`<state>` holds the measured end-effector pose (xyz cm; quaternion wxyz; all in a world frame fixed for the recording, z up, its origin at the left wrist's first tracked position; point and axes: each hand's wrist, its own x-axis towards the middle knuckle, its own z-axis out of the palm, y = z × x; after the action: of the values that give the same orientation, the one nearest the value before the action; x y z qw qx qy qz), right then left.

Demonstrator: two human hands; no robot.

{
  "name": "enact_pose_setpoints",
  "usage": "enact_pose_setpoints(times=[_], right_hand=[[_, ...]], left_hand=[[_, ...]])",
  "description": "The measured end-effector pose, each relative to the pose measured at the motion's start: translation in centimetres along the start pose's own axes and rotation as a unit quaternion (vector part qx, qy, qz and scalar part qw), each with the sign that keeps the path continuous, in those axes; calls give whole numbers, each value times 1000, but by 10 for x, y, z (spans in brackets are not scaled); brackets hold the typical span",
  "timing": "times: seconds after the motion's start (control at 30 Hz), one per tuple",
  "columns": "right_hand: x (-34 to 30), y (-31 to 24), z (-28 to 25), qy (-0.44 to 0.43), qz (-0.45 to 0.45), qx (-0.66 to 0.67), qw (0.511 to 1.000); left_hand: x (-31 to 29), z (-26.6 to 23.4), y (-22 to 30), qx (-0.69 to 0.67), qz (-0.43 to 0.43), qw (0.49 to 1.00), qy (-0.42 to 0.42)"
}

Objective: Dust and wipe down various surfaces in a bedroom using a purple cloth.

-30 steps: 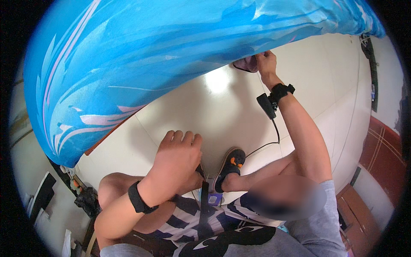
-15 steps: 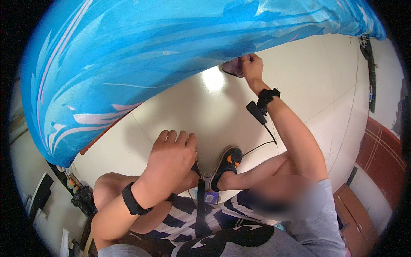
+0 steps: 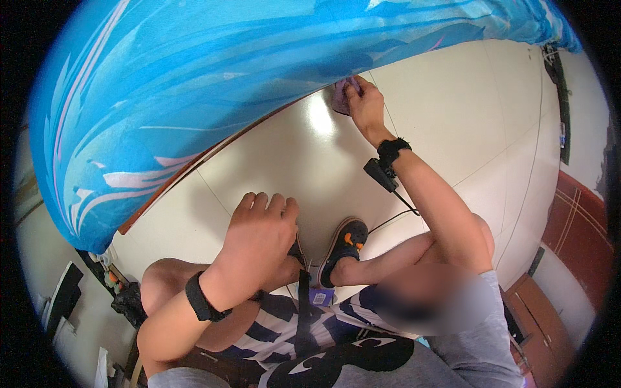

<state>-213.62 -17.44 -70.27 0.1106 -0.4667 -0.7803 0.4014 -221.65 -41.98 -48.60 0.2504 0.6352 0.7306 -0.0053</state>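
My right hand (image 3: 367, 107) reaches far forward, its fingers closed on a purplish cloth (image 3: 340, 98) just above the pale floor. The cloth lies close to the lower edge of the blue patterned bed sheet (image 3: 213, 71), and its far side is partly hidden. My left hand (image 3: 262, 233) hovers in front of my left knee with its back upward. Its fingers are loosely bent and a little apart, with nothing seen in them; the fingertips are hidden.
A reddish-brown wooden edge (image 3: 162, 187) shows beneath the sheet. Below my right wrist hangs a black device (image 3: 380, 174) with a cable. My dark clog (image 3: 346, 246) stands on the tiled floor (image 3: 453, 116). Brown cabinets (image 3: 537, 323) line the right side.
My right hand has moved slightly left along the sheet's edge with the cloth. The cloth looks more bunched. More of the wooden edge shows. My left hand has barely moved.
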Motion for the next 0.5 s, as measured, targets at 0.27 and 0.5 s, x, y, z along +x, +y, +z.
enact_pose_setpoints(times=[0.27, 0.5], right_hand=[[-2, -1, -3, -40, -25, -55, 997], [-12, -13, -5, -50, -74, -113, 990]], left_hand=[[3, -7, 1, 7, -9, 997, -81], [3, -7, 2, 14, -11, 996, -88]])
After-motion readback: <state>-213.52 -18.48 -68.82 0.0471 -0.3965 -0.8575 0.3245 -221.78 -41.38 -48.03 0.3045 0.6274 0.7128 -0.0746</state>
